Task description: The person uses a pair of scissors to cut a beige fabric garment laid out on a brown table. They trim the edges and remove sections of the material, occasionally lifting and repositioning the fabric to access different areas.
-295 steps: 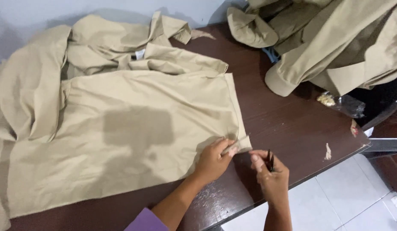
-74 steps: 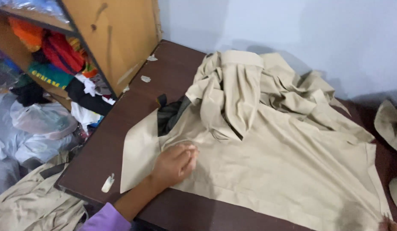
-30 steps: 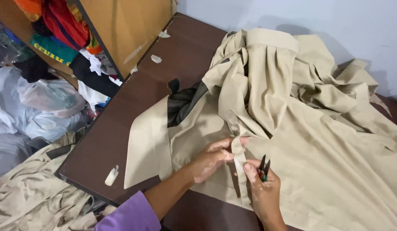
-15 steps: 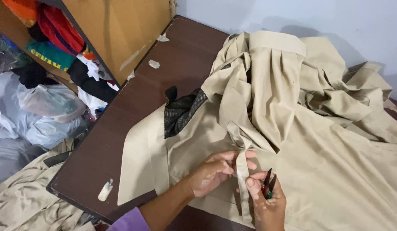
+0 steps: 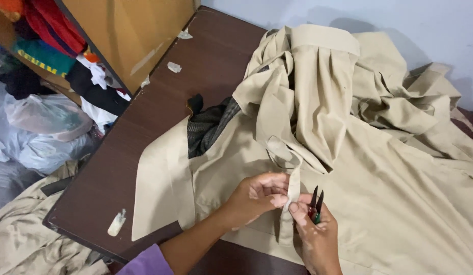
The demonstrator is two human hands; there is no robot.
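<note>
A: What was held, and by which hand?

B: A narrow beige strap (image 5: 294,186), sewn to the beige garment (image 5: 379,168), was pinched near its middle between the thumb and forefinger of the left hand (image 5: 259,193). The right hand (image 5: 315,234) was closed around a small pair of thread snips (image 5: 316,202), blades pointing up and slightly parted, while its forefinger pressed against the same strap. Both grips were thus narrow: the left on the strap, the right on the snips.

A: What had changed over the preceding second?

B: Little in the hands themselves. The strap had been kept pinched in the same manner, and the snips had been kept beside it, just to its right. The view had been drawn closer and a little to the right, so that less of the cluttered floor was shown.

A: And compared with a few seconds before?

B: Then only the left hand had been laid flat on the cloth, at the desk's near corner. Since then the strap had been lifted clear and the snips brought up to it.

A: What was indicated by this?

B: It was judged that the strap was being inspected, probably for loose threads; no cut could be seen.

A: Where did the garment lie?

B: It was spread over the dark brown desk (image 5: 196,91), its dark mesh lining (image 5: 208,127) exposed at the left.
</note>
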